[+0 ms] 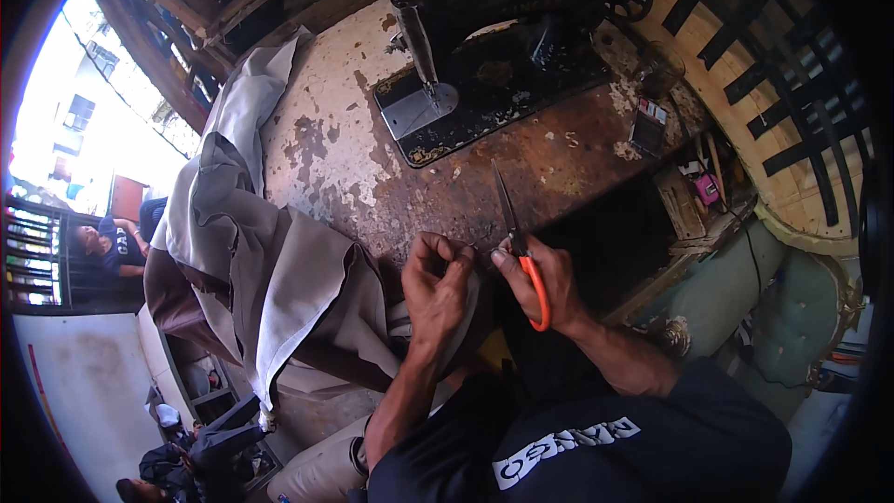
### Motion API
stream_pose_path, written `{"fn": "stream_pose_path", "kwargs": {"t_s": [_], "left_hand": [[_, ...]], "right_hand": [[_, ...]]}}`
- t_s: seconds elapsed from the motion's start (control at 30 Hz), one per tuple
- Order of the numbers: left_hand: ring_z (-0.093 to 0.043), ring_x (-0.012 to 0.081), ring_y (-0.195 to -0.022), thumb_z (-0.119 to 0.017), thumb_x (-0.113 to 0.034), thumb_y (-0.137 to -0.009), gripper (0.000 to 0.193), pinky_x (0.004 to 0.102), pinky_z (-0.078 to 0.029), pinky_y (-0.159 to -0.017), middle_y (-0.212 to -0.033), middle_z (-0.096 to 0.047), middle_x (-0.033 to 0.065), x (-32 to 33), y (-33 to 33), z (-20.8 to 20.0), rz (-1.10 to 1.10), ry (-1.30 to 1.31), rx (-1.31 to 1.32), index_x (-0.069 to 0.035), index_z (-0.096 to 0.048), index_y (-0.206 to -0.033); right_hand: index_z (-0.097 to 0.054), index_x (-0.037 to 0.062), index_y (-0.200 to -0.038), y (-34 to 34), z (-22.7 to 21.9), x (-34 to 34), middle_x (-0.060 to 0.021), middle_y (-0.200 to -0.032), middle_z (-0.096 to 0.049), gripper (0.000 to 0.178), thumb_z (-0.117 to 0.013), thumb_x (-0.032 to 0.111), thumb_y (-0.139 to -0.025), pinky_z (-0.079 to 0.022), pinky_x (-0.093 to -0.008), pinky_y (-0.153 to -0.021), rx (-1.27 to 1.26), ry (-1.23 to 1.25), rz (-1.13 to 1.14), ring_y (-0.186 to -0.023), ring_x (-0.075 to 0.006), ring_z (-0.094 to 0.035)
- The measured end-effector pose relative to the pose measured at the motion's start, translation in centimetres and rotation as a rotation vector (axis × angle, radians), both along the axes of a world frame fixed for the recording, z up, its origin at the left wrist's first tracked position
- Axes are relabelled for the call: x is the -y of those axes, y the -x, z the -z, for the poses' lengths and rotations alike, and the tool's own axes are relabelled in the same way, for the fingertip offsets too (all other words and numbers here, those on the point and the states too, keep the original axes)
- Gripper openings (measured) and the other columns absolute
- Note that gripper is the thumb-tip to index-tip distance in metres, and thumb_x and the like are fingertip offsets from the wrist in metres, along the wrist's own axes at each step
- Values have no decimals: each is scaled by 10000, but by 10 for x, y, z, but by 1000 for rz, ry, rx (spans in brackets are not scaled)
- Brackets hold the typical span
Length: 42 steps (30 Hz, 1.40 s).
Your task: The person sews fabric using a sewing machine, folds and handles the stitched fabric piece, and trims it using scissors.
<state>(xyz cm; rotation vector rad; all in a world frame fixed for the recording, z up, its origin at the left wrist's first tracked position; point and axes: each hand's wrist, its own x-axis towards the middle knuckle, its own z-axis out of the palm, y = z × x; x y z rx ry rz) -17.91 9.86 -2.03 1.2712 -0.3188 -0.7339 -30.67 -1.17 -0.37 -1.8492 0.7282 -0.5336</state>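
My right hand is wrapped around scissors with orange handles. Their dark blades point away from me over the table's near edge. Close beside it on the left, my left hand is closed in a pinch, its fingertips almost meeting the right thumb. Whatever lies between those fingertips is too small to make out. Grey-beige cloth with a brown part lies in folds beside my left hand, hanging over the table edge toward my lap.
A black sewing machine stands on the worn wooden table. Toward the right are a small dark box, a glass and an open drawer space with a pink object. A green padded chair is at right. Two people sit at left.
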Motion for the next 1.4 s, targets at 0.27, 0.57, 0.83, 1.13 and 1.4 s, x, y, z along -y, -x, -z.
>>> {"fn": "stream_pose_path", "kwargs": {"t_s": [0.27,0.57,0.83,1.13,1.4], "left_hand": [[-595,87,-860,-686,14,-908,180,243,-483,-792,-888,-646,28,-5,-4,2,13,-52,80,-34,-517,-946],[-592,89,-846,-687,8,-907,163,243,-483,-791,-885,-630,23,-2,-1,-6,13,-134,171,-27,-531,-941],[-582,86,-844,-670,17,-907,143,246,-484,-796,-887,-632,27,-1,3,-6,20,-113,158,-17,-536,-942],[-582,87,-822,-672,24,-895,130,252,-487,-777,-864,-641,29,-4,1,-4,29,-119,236,-8,-548,-912],[-599,95,-855,-681,21,-904,163,258,-493,-798,-903,-650,37,-4,0,-2,14,-56,125,-31,-529,-930]], "right_hand": [[-524,54,-1276,45,-49,-22,-43,-820,-634,388,-616,357,-1051,-565,-313,-584,-89,-551,-197,-696,-130,-680],[-430,-4,-1279,60,-48,-55,-45,-781,-499,549,-383,513,-1102,-590,-289,-581,-82,-945,-292,-648,-117,-573],[-423,31,-1262,57,-52,-57,-43,-755,-488,560,-389,561,-1084,-607,-324,-522,-159,-1022,-238,-605,-134,-568],[-517,18,-1201,48,-61,-41,-41,-688,-524,508,-409,505,-1103,-509,-300,-473,-403,-779,-278,-553,-146,-591],[-609,20,-1098,43,-24,-49,-165,-801,-689,443,-617,458,-1033,-569,-383,-619,-228,-179,-156,-737,-328,-745]]}}
